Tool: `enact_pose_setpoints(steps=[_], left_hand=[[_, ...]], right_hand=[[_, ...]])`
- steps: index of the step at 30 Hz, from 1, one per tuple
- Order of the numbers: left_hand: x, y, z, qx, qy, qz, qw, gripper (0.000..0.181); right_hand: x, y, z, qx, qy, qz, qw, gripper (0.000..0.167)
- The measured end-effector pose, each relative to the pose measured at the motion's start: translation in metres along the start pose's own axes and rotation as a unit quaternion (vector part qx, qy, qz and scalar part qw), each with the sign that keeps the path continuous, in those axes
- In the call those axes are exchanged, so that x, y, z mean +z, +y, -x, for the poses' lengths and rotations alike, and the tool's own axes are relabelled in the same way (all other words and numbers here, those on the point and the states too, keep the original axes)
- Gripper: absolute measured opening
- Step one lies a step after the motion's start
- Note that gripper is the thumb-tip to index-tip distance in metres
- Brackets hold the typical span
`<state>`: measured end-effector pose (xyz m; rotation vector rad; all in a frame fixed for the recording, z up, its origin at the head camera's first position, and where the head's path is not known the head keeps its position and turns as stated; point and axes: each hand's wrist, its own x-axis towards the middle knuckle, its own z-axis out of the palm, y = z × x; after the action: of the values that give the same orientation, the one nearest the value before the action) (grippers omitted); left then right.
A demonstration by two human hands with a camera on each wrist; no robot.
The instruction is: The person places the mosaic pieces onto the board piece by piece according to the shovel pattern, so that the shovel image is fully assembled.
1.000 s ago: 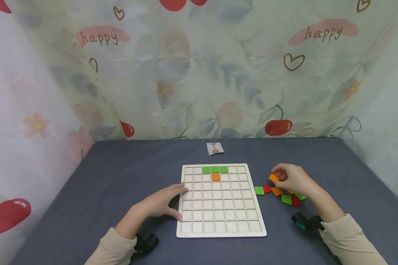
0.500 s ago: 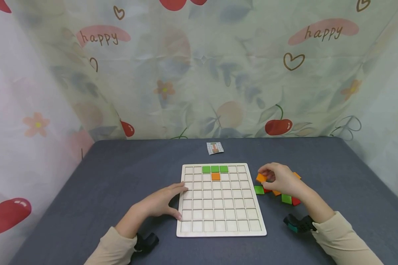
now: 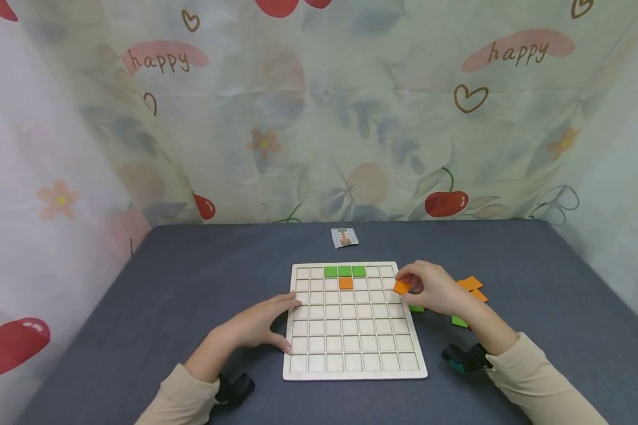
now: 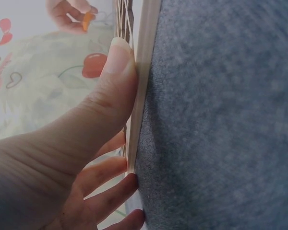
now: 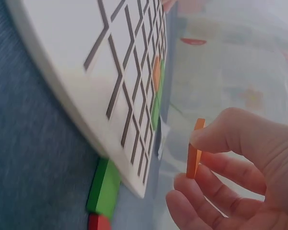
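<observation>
Between thumb and fingertips, my right hand (image 3: 430,288) pinches an orange square tile (image 3: 401,287), held over the right edge of a white gridded board (image 3: 351,345). In the right wrist view the orange tile (image 5: 195,149) is seen nearly edge-on, apart from the board (image 5: 53,52). My left hand (image 3: 256,324) rests against the board's left edge with fingers spread; its thumb (image 4: 116,72) touches the rim. Set in the board's far row are three green tiles (image 3: 344,271) side by side. A single orange tile (image 3: 346,283) sits below the middle one.
Right of the board lie loose tiles, partly hidden by my right hand and forearm: orange ones (image 3: 472,283), a green one (image 3: 459,321) and a red one (image 5: 99,222). Beyond the board lies a small printed card (image 3: 345,238). A patterned curtain (image 3: 319,118) hangs behind the dark table (image 3: 218,265).
My right hand has carried the pinched orange tile left, from the loose tiles to the board's right edge. More orange tiles now show behind it. The left hand has stayed put.
</observation>
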<state>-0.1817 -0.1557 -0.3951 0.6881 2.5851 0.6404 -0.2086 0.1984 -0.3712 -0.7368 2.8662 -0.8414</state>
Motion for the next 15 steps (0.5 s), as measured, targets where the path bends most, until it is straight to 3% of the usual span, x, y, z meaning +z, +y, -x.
enact_pose_setpoints(steps=[15], left_hand=[[0.000, 0.001, 0.000, -0.002, 0.001, 0.004, 1.0000, 0.086]], right_hand=[[0.021, -0.020, -0.020, -0.053, -0.028, -0.018, 0.9981, 0.030]])
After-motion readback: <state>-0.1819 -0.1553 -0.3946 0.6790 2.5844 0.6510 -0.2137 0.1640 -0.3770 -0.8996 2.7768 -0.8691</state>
